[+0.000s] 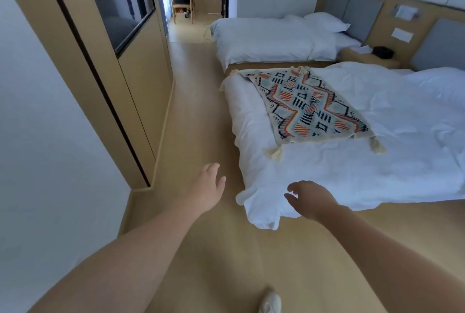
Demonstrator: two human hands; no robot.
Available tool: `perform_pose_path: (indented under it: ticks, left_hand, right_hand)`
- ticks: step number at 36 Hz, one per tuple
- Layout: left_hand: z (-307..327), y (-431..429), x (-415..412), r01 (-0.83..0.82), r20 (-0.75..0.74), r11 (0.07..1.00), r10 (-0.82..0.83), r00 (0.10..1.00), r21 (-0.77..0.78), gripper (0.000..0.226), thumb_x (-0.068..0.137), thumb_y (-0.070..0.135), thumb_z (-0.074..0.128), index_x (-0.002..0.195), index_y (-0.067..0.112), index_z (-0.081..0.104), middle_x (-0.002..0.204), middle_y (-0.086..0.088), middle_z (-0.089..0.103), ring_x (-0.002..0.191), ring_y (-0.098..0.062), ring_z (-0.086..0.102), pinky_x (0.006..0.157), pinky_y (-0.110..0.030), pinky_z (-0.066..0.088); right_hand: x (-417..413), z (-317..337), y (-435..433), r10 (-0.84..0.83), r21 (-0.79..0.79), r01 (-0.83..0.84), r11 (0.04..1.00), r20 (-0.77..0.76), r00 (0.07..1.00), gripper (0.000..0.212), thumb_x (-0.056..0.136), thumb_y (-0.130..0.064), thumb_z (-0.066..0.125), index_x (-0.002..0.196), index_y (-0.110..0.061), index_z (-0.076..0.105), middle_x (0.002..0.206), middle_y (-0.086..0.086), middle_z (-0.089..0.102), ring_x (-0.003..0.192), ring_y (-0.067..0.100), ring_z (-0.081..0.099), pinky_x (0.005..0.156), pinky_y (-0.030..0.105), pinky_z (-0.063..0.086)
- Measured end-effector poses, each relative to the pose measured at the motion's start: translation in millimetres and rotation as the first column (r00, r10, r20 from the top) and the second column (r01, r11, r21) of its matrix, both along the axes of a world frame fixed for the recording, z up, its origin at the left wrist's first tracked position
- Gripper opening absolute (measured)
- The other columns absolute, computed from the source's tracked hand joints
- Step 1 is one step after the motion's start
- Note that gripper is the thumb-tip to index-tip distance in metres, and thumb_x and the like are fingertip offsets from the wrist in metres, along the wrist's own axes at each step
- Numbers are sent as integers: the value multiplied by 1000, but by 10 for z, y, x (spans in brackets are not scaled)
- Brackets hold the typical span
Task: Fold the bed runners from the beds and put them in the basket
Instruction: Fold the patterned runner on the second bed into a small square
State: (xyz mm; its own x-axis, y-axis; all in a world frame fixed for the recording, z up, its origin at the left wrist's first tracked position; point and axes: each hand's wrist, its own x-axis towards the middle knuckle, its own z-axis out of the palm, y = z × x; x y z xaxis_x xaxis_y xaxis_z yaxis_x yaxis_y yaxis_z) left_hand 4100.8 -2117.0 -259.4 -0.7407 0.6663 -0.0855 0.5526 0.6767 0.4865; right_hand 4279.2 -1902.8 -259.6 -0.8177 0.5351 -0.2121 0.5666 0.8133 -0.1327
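Head view, approach to the near bed. A woven bed runner with an orange, blue and black geometric pattern on cream (309,106) lies flat on the near bed's rumpled white duvet (352,177). It sits towards the left end, askew to the bed's edges, with cream tassels (275,154) at its near corners. Whether it is a single layer or already doubled cannot be told.

The left hand (210,187) is held out over the tan wooden floor (198,116), just left of the bed's corner, with its fingers relaxed and holding nothing. The right hand (309,198) hovers over the near corner of the duvet, loosely curled and likewise empty. Both are well short of the runner.

The far white bed (264,38) shows no runner, and no basket is in view.

Likely hazards:
- The duvet is loose, so a grip taken too deep would probably pinch it with the runner and drag it off the bed.
- A lift by one edge alone would let the soft weave sag, skewing any fold.
- Tassels left outside the fold may snag or trail on the floor.
- The duvet corner droops towards the floor near the white shoe (270,300), a possible trip point.
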Motion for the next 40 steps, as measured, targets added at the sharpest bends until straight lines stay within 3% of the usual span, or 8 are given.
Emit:
perform_pose_path:
  ticks: [5, 11, 19, 26, 34, 40]
  left_hand:
    - [-32, 450, -486, 25, -3, 1000, -25, 1000, 1, 54, 100, 42, 33, 148, 19, 26, 156, 4, 25, 137, -17, 34, 108, -38, 34]
    - [55, 974, -1298, -2, -97, 999, -2, 995, -45, 52, 101, 38, 35, 147, 14, 29, 153, 0, 31, 141, -16, 26, 112, -34, 27]
    - [208, 1603, -2189, -66, -99, 997, 61, 993, -50, 53, 101, 38, 36, 148, 13, 29, 153, -2, 33, 142, -16, 27, 116, -35, 25]
    - [30, 2114, -2815, -8, -68, 996, 2, 998, -91, 54, 101, 38, 35, 148, 13, 29, 153, -2, 33, 142, -15, 26, 116, -34, 24]
    - [-249, 2999, -3841, 194, -43, 972, -201, 979, -134, 54, 100, 39, 36, 148, 15, 29, 154, -1, 32, 142, -17, 27, 116, -37, 25]
    - [-266, 3744, -4612, 417, -33, 895, -426, 904, -157, 50, 100, 36, 37, 145, 14, 33, 148, -3, 38, 136, -19, 35, 108, -33, 31]
  right_hand:
    - [-626, -101, 493, 14, 3, -14, 1000, 4, 1000, 40, 98, -43, 42, 130, -23, 55, 126, -2, 61, 117, 15, 54, 94, 29, 44]
    - [-1577, -202, 1001, 26, -93, -30, 995, -50, 998, 40, 98, -42, 43, 131, -22, 54, 130, -3, 59, 120, 16, 53, 100, 28, 40]
    - [-2594, -88, 1781, 60, -138, -70, 988, -68, 996, 40, 98, -42, 42, 131, -22, 54, 129, -1, 60, 117, 17, 54, 96, 28, 42]
    - [-3142, -211, 2154, 44, -163, -48, 985, -28, 999, 40, 99, -42, 40, 132, -24, 53, 132, -4, 58, 119, 15, 53, 99, 27, 41]
    - [-3657, -573, 2720, -192, -179, 194, 965, 26, 981, 38, 97, -40, 44, 128, -21, 57, 127, 0, 61, 113, 19, 57, 95, 30, 46]
    - [-3917, -760, 2942, -437, -175, 445, 878, 86, 895, 35, 97, -39, 44, 122, -20, 60, 120, 1, 63, 107, 21, 58, 87, 31, 47]
